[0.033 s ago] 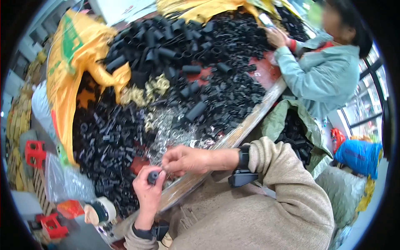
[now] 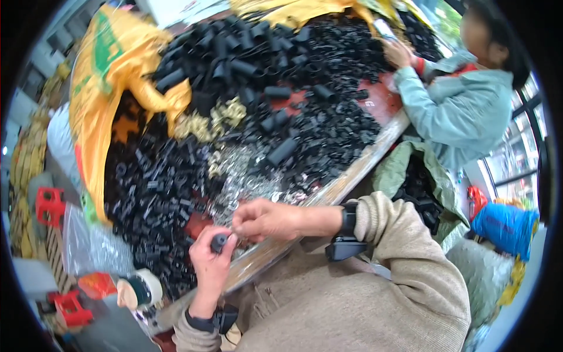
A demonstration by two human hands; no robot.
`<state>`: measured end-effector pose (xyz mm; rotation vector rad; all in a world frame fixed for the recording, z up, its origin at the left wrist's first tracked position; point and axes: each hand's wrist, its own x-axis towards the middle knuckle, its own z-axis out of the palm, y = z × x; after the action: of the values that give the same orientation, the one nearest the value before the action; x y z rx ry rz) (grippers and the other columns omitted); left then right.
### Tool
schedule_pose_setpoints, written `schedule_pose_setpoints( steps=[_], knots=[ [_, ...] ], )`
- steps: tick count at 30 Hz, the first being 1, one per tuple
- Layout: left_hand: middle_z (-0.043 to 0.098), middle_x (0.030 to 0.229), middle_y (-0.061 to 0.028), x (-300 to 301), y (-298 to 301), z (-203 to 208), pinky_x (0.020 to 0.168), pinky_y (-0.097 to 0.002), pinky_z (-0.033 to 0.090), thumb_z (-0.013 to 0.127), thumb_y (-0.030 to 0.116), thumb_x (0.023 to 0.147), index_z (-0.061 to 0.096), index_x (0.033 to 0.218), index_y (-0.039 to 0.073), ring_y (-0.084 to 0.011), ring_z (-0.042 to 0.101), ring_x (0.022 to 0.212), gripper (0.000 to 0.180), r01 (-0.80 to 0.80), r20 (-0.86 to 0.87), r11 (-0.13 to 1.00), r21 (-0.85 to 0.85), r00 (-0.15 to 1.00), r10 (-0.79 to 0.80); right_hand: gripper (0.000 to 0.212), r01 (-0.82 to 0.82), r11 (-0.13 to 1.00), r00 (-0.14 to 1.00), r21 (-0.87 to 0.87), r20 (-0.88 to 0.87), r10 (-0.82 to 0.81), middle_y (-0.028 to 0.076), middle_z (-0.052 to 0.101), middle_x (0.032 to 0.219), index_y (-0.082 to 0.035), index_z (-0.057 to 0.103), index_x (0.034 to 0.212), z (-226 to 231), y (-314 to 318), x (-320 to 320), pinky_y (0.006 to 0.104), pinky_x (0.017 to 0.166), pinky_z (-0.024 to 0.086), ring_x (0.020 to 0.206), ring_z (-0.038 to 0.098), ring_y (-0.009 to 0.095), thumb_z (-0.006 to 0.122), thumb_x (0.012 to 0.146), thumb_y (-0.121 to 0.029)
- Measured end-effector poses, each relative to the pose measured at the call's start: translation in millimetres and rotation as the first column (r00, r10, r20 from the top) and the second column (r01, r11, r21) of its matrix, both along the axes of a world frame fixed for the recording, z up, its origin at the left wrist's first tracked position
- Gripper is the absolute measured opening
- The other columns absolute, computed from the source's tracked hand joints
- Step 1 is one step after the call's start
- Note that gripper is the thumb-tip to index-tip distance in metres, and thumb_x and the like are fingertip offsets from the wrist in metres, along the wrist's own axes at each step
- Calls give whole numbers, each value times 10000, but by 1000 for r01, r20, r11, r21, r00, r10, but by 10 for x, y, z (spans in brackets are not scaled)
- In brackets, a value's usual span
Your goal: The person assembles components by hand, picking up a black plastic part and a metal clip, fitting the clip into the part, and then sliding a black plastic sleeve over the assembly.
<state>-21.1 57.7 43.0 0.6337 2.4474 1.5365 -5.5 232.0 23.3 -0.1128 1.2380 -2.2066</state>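
Observation:
My left hand [image 2: 211, 261] is closed round a small black cylindrical plastic part [image 2: 219, 242], its round end with a central hole facing up. Close by its thumb, my right hand [image 2: 267, 219] holds its fingertips pinched together; whatever is between them is too small to make out. Both hands are over the front edge of a table heaped with parts. Just beyond them lies a pile of small shiny metal pieces [image 2: 246, 170]. To the left spreads a heap of small black plastic parts [image 2: 155, 199].
Large black tubes [image 2: 234, 44] and brass-coloured pieces [image 2: 227, 113] lie farther back. A wooden rail [image 2: 358, 173] edges the table. An orange woven sack [image 2: 88, 123] stands left, a green sack [image 2: 393, 170] right. At far right, a person [image 2: 457, 111] holds a phone-like object. Red stools [image 2: 51, 206] stand at left.
The whole view has shifted slightly, so the table's contents sit a little farther right. Both hands keep nearly the same pose, with the black part still in the left.

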Motion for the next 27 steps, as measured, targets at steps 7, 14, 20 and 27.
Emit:
schedule_pose_setpoints(
  steps=[7,14,20,27],
  knots=[
    [561,857,-35,-46,5,-11,573,-229,429,530,113,820,462,1085,11,-113,529,688,292,-343,762,718,606,510,-400,84,297,920,882,254,-442,-162,5,514,666,-14,521,739,36,86,33,240,480,394,566,495,86,546,796,-70],
    [562,982,-69,-7,-63,-114,628,-232,454,500,135,854,425,1167,-10,-129,562,798,352,-373,794,725,579,459,-398,84,533,693,556,485,-818,144,50,488,666,-15,533,772,224,57,55,252,471,385,552,492,149,603,726,-21],
    [556,1010,-61,47,-87,-140,681,-246,470,493,144,862,448,1138,-34,-121,550,870,331,-327,782,756,567,501,-370,118,564,633,491,529,-832,258,78,498,681,-14,537,757,183,3,88,297,482,424,570,531,220,624,679,3],
    [561,985,-60,93,-63,-131,741,-277,470,482,140,867,474,1116,-22,-131,557,839,298,-307,784,777,549,512,-351,116,556,590,528,585,-797,293,72,512,690,-22,547,743,184,-37,80,302,469,426,558,535,228,623,662,12]
  ],
)
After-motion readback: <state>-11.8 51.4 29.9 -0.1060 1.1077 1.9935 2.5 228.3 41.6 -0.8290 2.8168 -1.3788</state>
